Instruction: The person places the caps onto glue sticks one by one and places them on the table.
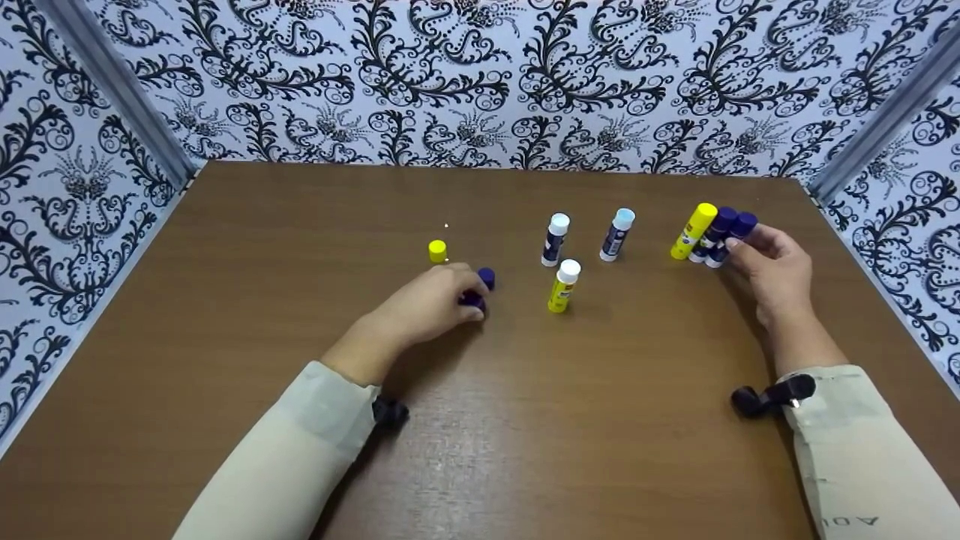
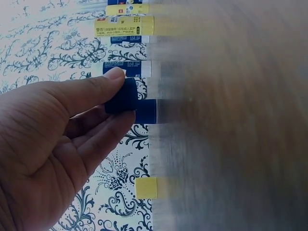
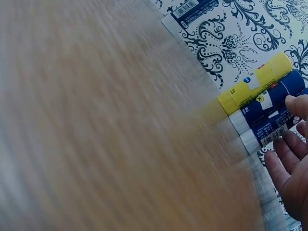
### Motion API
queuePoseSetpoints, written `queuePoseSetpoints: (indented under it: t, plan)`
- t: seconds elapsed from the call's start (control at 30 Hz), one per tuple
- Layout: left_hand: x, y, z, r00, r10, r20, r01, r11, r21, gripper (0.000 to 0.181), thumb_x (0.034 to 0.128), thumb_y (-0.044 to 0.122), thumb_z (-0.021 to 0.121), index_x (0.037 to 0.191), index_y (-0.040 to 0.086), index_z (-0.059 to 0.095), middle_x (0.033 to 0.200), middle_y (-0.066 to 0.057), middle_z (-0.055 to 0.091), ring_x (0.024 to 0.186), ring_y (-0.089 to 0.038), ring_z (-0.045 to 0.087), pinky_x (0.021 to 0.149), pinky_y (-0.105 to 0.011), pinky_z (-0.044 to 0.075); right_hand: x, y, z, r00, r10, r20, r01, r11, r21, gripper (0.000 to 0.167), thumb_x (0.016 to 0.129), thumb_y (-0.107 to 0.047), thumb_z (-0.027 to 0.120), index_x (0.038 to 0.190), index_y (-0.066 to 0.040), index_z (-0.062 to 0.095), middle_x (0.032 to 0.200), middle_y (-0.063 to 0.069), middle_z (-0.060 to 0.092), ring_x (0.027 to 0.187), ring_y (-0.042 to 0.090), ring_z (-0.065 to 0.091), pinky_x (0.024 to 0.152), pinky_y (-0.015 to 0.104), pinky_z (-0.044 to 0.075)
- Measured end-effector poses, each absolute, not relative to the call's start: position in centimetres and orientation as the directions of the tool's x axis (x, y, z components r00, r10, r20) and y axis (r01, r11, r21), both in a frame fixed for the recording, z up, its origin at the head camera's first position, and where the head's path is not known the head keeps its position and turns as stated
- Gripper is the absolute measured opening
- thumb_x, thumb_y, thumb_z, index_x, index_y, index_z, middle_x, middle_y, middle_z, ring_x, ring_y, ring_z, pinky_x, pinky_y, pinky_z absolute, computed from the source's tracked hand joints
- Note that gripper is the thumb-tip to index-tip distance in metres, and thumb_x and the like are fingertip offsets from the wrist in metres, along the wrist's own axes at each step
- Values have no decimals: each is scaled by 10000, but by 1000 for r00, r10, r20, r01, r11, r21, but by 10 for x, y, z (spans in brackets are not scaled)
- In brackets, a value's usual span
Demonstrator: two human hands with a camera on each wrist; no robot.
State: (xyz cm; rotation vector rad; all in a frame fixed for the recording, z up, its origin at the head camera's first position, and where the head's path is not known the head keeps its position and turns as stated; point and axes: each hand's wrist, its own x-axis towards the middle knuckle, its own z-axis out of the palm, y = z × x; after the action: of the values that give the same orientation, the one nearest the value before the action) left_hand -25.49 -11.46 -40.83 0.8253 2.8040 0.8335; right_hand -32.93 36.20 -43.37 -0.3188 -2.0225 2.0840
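My left hand (image 1: 427,304) pinches a dark blue cap (image 2: 121,96) between thumb and fingers, low over the table. Just beyond it stands a second blue cap (image 1: 487,278), and a yellow cap (image 1: 437,251) stands farther left. At the right, my right hand (image 1: 776,266) grips a capped blue glue stick (image 3: 275,129) by its side. That stick is upright against another capped blue glue stick (image 3: 269,98), with a capped yellow glue stick (image 1: 694,231) at the row's left end. Uncapped in the middle are two blue glue sticks (image 1: 554,240) and a yellow glue stick (image 1: 563,286).
The brown wooden table (image 1: 570,435) meets black-and-white patterned panels (image 1: 480,82) at the back and sides. Two tiny white specks lie near the yellow cap. Each sleeve carries a black wrist mount (image 1: 772,396).
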Motion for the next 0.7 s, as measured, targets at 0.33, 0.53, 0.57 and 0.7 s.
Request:
queuePoseSetpoints:
  t: [0.33,0.53,0.57,0.7]
  plan:
    - [-255,-115,-408,-839,536,92,498,689,527,235,942,124,772,1147,12,746,1185,-132,705,1147,-297,663,1072,-420,544,-330,359,-431,-937,347,44,-59,-33,-998,348,883,-87,821,1186,-170,670,1078,-41,628,966,82,603,749,108,581]
    - [-254,-114,-407,-836,539,101,505,684,526,229,945,124,767,1147,16,747,1176,-126,704,1138,-296,662,1076,-415,542,-333,358,-430,-922,380,71,-113,-89,-990,390,860,1,810,1194,-149,675,1071,-36,668,969,90,628,744,110,583]
    - [-254,-114,-407,-835,540,103,506,682,527,231,946,123,767,1148,14,746,1177,-127,703,1138,-297,661,1076,-415,543,-333,358,-430,-920,384,74,-121,-99,-988,405,858,13,807,1213,-129,674,1069,-33,674,970,93,631,744,113,584]
    - [-254,-114,-406,-830,545,118,518,675,525,224,949,112,760,1147,9,742,1172,-131,700,1133,-301,659,1073,-417,546,-332,357,-428,-909,407,86,-145,-116,-983,433,853,27,809,1240,-116,680,1078,-30,688,1001,99,627,768,112,583]
